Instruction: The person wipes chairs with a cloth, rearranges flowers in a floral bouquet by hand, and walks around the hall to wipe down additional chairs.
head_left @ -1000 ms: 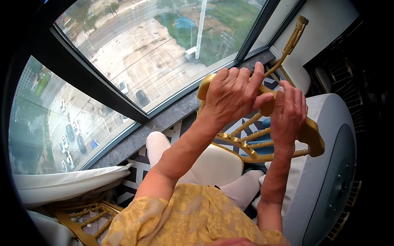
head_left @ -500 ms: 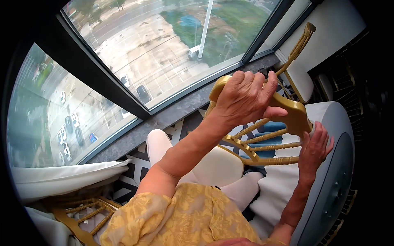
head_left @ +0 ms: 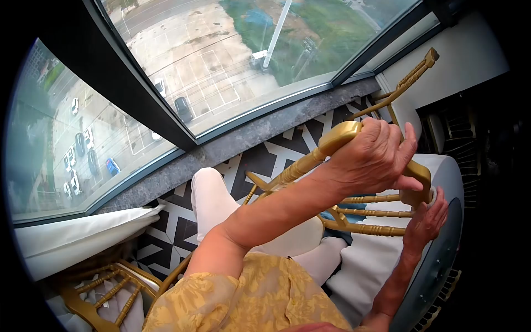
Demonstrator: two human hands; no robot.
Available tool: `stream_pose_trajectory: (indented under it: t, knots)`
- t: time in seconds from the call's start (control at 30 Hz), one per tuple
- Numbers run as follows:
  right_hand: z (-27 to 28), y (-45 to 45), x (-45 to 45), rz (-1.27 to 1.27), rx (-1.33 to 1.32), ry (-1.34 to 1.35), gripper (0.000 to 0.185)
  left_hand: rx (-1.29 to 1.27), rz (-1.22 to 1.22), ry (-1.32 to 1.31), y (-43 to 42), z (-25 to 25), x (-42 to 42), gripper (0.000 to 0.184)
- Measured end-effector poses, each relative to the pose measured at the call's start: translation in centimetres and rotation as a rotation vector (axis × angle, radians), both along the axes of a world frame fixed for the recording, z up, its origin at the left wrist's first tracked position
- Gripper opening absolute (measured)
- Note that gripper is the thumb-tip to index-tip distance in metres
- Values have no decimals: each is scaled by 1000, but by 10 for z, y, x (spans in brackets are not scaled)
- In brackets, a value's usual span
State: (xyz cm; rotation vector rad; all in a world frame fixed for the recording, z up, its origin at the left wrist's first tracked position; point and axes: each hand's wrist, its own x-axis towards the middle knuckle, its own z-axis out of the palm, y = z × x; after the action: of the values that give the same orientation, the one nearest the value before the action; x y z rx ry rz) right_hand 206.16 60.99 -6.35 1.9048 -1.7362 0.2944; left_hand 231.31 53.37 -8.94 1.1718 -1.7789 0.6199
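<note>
A gold chair (head_left: 294, 170) with turned spindles and a pale seat (head_left: 296, 235) is tilted in front of me. My left hand (head_left: 373, 152) is closed over its curved top rail, thumb reaching toward the right end. My right hand (head_left: 427, 221) is at the rail's right end, fingers curled around a small whitish piece (head_left: 433, 196) pressed against the wood. Most of that piece is hidden, so its kind is unclear. The chair's spindles run below the rail between my two arms.
A round table (head_left: 451, 221) with a white cloth (head_left: 379, 260) stands at the right. Another gold chair (head_left: 409, 80) is by the wall, and one more (head_left: 108, 293) is at lower left. Large windows with a stone sill (head_left: 243, 133) run along the left, beside a white curtain (head_left: 83, 238).
The chair's top rail has turned and shifted right and down with my left hand on it. My right hand has moved slightly lower along with the rail's end. The view has tilted a little.
</note>
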Motion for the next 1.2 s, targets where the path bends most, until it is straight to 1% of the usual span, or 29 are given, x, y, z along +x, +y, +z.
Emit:
stream_pose_trajectory:
  t: [0.03,0.1,0.13,0.17,0.23,0.27,0.3,0.33,0.5,0.53,0.57,0.6,0.63,0.7,0.73,0.8,0.83,0.9,0.93,0.97,1.03,1.07,1.13,1.17,1.2]
  knots:
    - [-2,-9,19,12,4,9,57,4,12,9,-1,0,0,87]
    - [-6,-23,53,106,-50,-146,59,-15,5,34,1,1,1,88]
    - [-4,-29,61,179,7,-327,59,-20,-14,69,2,2,2,90]
    - [2,-35,72,192,13,-319,59,24,-34,60,2,0,-1,93]
    - [10,-41,96,259,155,55,58,-54,-50,116,1,-1,-1,94]
    - [3,-39,116,426,45,-2,53,-48,-44,124,0,-1,0,94]
    - [3,-39,117,427,54,7,53,-57,-99,161,0,0,2,93]
    - [5,-38,115,409,75,44,52,-67,-155,197,0,0,2,92]
    - [21,-36,92,331,138,223,49,-96,-95,153,1,-4,3,93]
    - [26,-32,82,264,200,230,46,-105,-118,164,0,-5,1,96]
    - [23,-27,63,140,183,-13,43,-111,-144,173,0,-5,0,99]
    - [15,-22,43,14,165,-258,40,8,-152,94,5,-2,6,97]
    - [13,-14,29,14,159,-256,40,3,-153,96,5,-1,8,97]
    - [11,1,4,53,135,30,38,-59,-129,107,3,-2,8,98]
    - [11,6,-7,53,130,30,38,-66,-138,118,2,-2,7,98]
    - [10,21,-29,-149,69,60,40,-47,-154,84,3,-2,10,97]
    - [9,31,-44,-152,66,63,40,-27,-160,54,3,-2,12,96]
    - [4,49,-72,-182,102,-64,40,-43,-145,54,3,-2,12,95]
    - [-1,57,-77,-236,63,-277,41,-55,-135,50,4,-2,12,94]
    - [-9,63,-87,-239,61,-274,41,-56,-138,54,4,-2,11,94]
    - [-28,70,-100,-235,-39,-402,41,-30,-134,50,3,-2,11,91]
    - [-35,68,-101,-240,-41,-405,41,-31,-139,47,3,-1,11,91]
    - [-44,56,-91,-133,-226,-560,41,-29,-117,31,3,0,10,90]
    - [-45,49,-85,-140,-226,-564,41,-27,-124,26,3,-1,10,90]
    - [-44,39,-79,-119,-309,-615,42,-29,-120,32,2,-2,7,89]
